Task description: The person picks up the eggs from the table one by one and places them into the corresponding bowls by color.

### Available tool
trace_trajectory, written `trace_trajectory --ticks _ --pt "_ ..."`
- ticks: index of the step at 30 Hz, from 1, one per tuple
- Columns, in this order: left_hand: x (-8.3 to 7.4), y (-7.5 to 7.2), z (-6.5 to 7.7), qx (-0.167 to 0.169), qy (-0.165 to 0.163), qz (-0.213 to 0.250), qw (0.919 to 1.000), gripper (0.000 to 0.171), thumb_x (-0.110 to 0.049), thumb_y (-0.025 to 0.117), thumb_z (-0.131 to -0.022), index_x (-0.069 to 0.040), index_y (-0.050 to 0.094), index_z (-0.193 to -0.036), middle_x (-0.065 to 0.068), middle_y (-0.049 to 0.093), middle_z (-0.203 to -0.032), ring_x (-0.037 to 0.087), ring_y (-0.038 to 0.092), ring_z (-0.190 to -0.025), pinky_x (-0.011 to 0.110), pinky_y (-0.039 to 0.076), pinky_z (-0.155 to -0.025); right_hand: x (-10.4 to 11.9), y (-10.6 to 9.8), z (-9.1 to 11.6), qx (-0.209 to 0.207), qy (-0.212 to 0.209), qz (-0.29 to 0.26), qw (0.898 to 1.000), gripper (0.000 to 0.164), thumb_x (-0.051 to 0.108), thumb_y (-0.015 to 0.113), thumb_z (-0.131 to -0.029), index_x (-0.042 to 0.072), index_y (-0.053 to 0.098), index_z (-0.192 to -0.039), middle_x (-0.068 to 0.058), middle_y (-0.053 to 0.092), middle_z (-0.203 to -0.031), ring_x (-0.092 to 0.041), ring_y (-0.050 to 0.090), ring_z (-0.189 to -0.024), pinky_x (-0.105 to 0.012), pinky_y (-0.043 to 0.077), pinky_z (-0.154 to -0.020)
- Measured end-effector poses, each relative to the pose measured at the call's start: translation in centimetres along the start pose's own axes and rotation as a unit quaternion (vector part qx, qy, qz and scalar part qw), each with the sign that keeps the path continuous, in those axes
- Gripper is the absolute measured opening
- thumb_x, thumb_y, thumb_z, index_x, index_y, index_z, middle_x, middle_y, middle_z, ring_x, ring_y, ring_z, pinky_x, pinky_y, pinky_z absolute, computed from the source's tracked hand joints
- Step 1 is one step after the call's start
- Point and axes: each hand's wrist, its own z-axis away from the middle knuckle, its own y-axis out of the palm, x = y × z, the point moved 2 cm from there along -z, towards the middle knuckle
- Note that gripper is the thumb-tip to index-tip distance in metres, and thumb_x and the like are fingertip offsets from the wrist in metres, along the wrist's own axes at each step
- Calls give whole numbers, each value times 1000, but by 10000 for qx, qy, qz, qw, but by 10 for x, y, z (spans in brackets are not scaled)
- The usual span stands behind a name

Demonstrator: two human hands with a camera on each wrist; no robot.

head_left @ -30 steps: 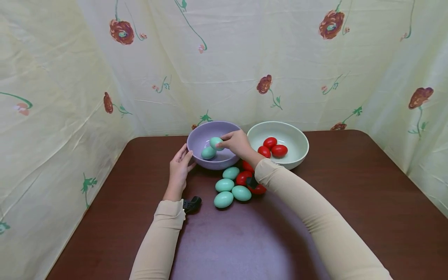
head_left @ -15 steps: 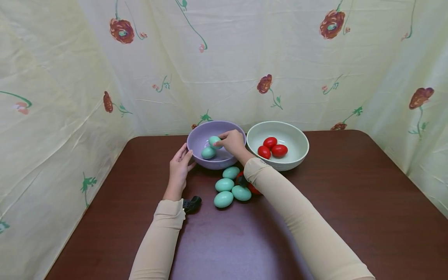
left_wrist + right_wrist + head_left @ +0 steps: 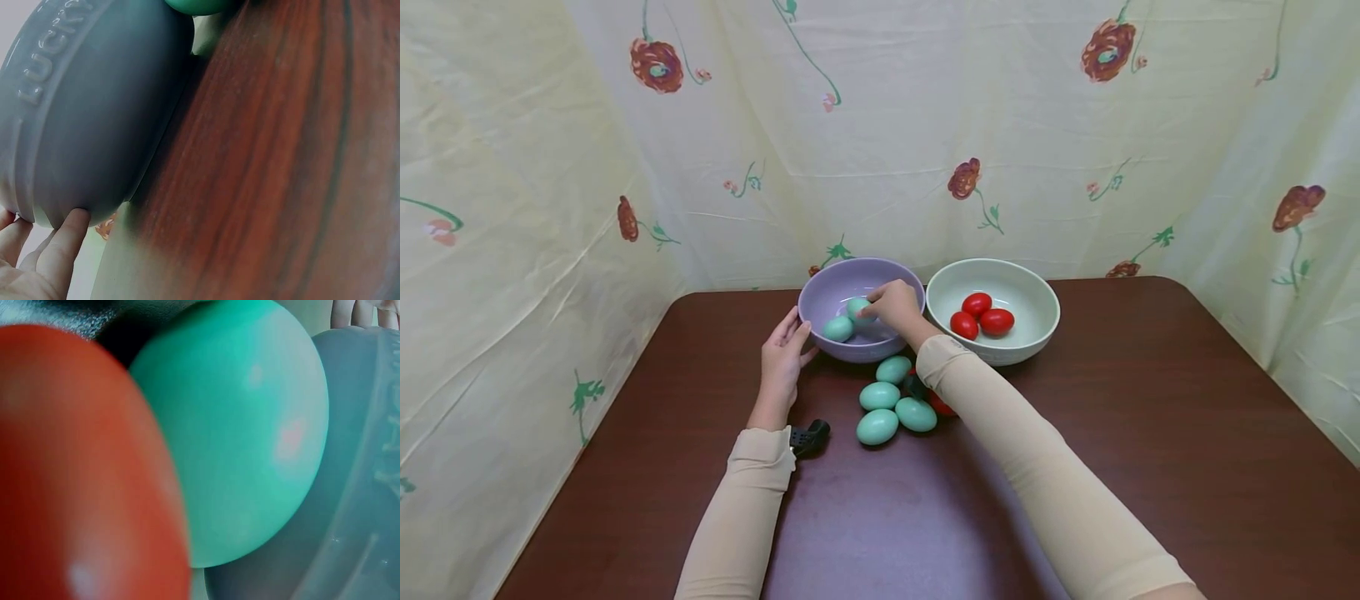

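Note:
In the head view, a purple bowl (image 3: pixel 861 353) stands at the back of the table. My left hand (image 3: pixel 781 358) rests against its left outer side with mostly straight fingers; the left wrist view shows fingertips (image 3: pixel 76 219) at the outer wall below raised lettering. My right hand (image 3: pixel 897 310) reaches inside over the right rim, thumb and fingers pinching a mint-green egg (image 3: pixel 857 309) low in the bowl. Another mint-green egg (image 3: pixel 837 328) lies beside it. In the right wrist view, a green egg (image 3: pixel 237 437) and a red egg (image 3: pixel 81 475) fill the foreground, hiding the right hand.
Right of the purple bowl, a pale green bowl (image 3: pixel 1033 333) holds three red eggs (image 3: pixel 997 322). Several mint-green eggs (image 3: pixel 877 427) lie on the brown table (image 3: pixel 1150 400) before the bowls, with red eggs (image 3: pixel 940 406) partly hidden by the right sleeve. A floral curtain (image 3: pixel 880 125) hangs behind.
My right hand has moved slightly left and down inside the purple bowl with the green egg. The other green egg there has shifted left. My left hand stays at the bowl's side.

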Motion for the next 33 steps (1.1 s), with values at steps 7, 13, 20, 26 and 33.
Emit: trace_trajectory --ticks 7,13,20,26,33 --pt "-1 -2 1 -28 20 24 10000 56 -24 59 -101 -17 40 -153 5 34 -162 19 44 -142 48 48 -106 2 2 -2 196 -36 246 9995 36 22 85 -78 5 77 -108 -7 76 -111 -26 61 -120 -33 47 -106" --pt "0 -1 1 -29 -16 32 10000 56 -24 59 -101 -18 40 -153 4 34 -162 18 45 -142 48 48 -107 1 1 -2 361 -106 494 9981 37 23 86 -78 6 77 -109 -6 76 -112 -25 61 -122 -33 46 -108" --pt "0 0 1 -22 19 7 10000 56 -25 60 -100 -18 41 -153 4 35 -161 19 45 -142 48 48 -107 0 1 -3 351 -128 493 9981 37 22 86 -77 6 78 -108 -6 76 -110 -24 62 -120 -32 47 -107" --pt "0 0 3 -27 16 7 10000 56 -24 59 -101 -18 40 -153 4 35 -161 19 45 -142 48 48 -106 -2 3 -3 391 -206 508 9977 37 22 86 -76 5 78 -108 -7 76 -109 -26 61 -121 -33 45 -109" --pt "0 1 3 -22 55 19 10000 55 -24 59 -101 -17 41 -153 5 35 -161 19 46 -141 48 48 -106 -1 1 0 363 -260 525 9976 36 18 85 -77 4 77 -109 -8 76 -110 -26 61 -121 -33 46 -108"
